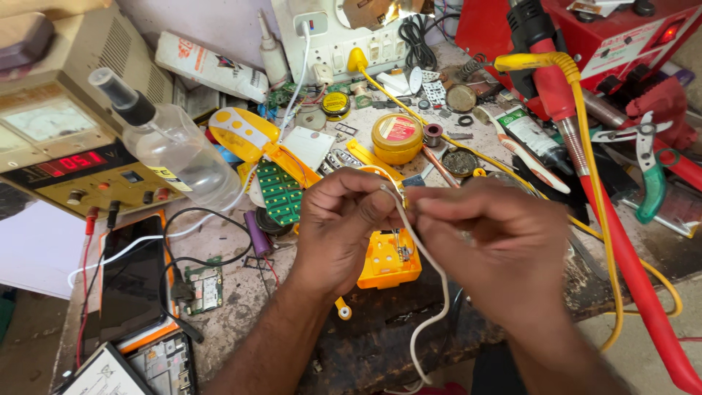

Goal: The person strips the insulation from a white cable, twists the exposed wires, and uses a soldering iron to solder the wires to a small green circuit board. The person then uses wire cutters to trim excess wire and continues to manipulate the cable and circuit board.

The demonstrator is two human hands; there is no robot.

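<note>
A thin white cable (428,292) is pinched between the fingers of both hands at mid-frame. From the pinch its free length hangs toward the person, curving down past the near edge of the worktop (241,292) and out of view at the bottom, so its long axis runs roughly near-to-far; a short end arcs up and over just beyond the fingers.

The left hand (340,227) comes in from below, forearm angled up and rightward, knuckles up, its fingers (380,208) closed on the cable. The right hand (497,245) enters from the lower right, back of the hand up, its fingers (428,201) curled shut on the same cable, tips meeting those of the left. The right hand is motion-blurred, so the exact grip is hard to read.

Directly under the fingers sits an orange plastic casing (387,263), close to the worktop's near edge. Left of the fingers lie a green circuit board (279,194) and a clear spray bottle (172,146). Just beyond the fingers is a round yellow tin (397,137). Right of the fingers a red-handled tool (621,249) and a yellow cord (596,190) cross the surface. The space around the fingers is crowded on all sides; the only open room is toward the person, off the near edge.
</note>
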